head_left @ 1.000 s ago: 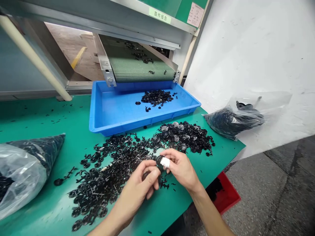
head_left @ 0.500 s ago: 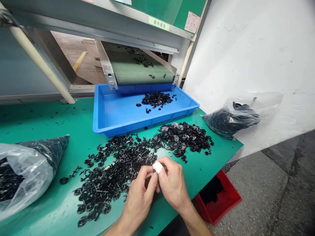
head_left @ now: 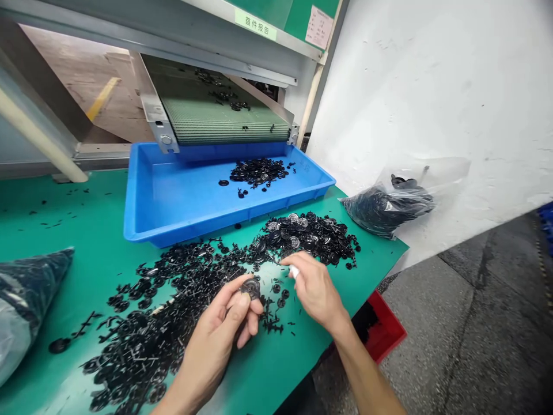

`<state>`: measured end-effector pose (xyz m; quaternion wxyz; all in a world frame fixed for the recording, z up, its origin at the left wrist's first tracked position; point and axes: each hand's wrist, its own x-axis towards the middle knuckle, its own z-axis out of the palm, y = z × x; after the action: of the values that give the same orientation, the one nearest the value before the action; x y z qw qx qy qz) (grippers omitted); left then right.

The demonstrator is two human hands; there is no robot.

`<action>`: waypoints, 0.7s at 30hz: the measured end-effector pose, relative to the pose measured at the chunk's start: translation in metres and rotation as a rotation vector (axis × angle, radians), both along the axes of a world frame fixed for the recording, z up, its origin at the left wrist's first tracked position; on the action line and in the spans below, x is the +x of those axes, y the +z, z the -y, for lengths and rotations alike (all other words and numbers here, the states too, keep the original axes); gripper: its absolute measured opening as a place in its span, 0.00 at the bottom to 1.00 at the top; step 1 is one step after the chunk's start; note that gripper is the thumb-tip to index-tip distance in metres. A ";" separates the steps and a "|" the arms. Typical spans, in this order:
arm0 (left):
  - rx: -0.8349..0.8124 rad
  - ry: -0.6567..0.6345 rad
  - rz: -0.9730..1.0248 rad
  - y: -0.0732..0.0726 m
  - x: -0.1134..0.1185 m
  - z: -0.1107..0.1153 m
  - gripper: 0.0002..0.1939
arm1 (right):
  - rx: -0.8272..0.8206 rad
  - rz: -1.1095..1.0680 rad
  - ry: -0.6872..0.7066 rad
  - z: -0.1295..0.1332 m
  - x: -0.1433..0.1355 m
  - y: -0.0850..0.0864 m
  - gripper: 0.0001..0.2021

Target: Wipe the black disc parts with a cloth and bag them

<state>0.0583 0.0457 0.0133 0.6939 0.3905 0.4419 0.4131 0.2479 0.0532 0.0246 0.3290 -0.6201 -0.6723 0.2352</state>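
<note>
My left hand (head_left: pixel 224 323) is closed around round black plastic discs, and one disc (head_left: pixel 250 289) shows between the thumb and fingers. To its right, my right hand (head_left: pixel 313 288) is at the near edge of a pile of black discs (head_left: pixel 319 236), fingers curled together. A white wrap (head_left: pixel 294 271) covers one of its digits. What its fingertips hold, if anything, is too small to make out. Several small black parts (head_left: pixel 272 323) lie between the hands. Left of them spreads a larger heap of thin black plastic pieces (head_left: pixel 173 311).
A blue tray (head_left: pixel 173 222) with black parts stands under the end of a green conveyor belt (head_left: pixel 216 118). Clear bags of black parts lie at left (head_left: pixel 26 305) and right (head_left: pixel 389 202). A red bin (head_left: pixel 389 334) is below the green table (head_left: pixel 276 374).
My hands have come apart. The right has moved up and right to the disc pile, while the left holds discs. Small parts now lie between them. The view has shifted right.
</note>
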 end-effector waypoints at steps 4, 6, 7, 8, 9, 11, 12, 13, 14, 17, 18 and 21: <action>-0.099 0.025 0.121 0.011 0.004 -0.001 0.20 | -0.075 0.457 0.020 -0.024 0.021 0.005 0.22; -0.120 0.034 0.133 0.015 0.006 -0.001 0.16 | -0.157 0.596 0.078 -0.033 0.023 0.010 0.22; -0.126 0.032 0.137 0.015 0.005 -0.001 0.15 | -0.183 0.641 0.092 -0.037 0.022 0.012 0.22; -0.132 0.023 0.143 0.015 0.005 -0.001 0.14 | -0.203 0.670 0.096 -0.040 0.022 0.014 0.22; -0.137 0.010 0.153 0.014 0.004 -0.002 0.13 | -0.217 0.684 0.096 -0.043 0.021 0.016 0.21; -0.140 -0.013 0.176 0.011 0.001 -0.003 0.12 | -0.225 0.668 0.105 -0.050 0.023 0.018 0.20; -0.143 -0.021 0.184 0.010 -0.001 -0.003 0.12 | -0.223 0.645 0.121 -0.053 0.024 0.018 0.20; -0.147 -0.024 0.189 0.009 -0.002 -0.003 0.12 | -0.222 0.615 0.142 -0.057 0.026 0.018 0.21; -0.155 -0.028 0.189 0.008 -0.003 -0.003 0.12 | -0.221 0.584 0.162 -0.060 0.028 0.017 0.22; -0.183 -0.041 0.177 0.009 -0.005 -0.005 0.11 | -0.221 0.523 0.177 -0.067 0.034 0.014 0.22; -0.197 -0.045 0.174 0.010 -0.004 -0.005 0.10 | -0.213 0.513 0.165 -0.068 0.035 0.013 0.20; -0.232 -0.047 0.173 0.012 -0.003 -0.007 0.11 | -0.166 0.486 0.129 -0.065 0.038 0.009 0.17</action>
<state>0.0553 0.0529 0.0255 0.7794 0.2811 0.4159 0.3750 0.2864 0.1180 0.0338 0.0903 -0.6391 -0.7481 0.1543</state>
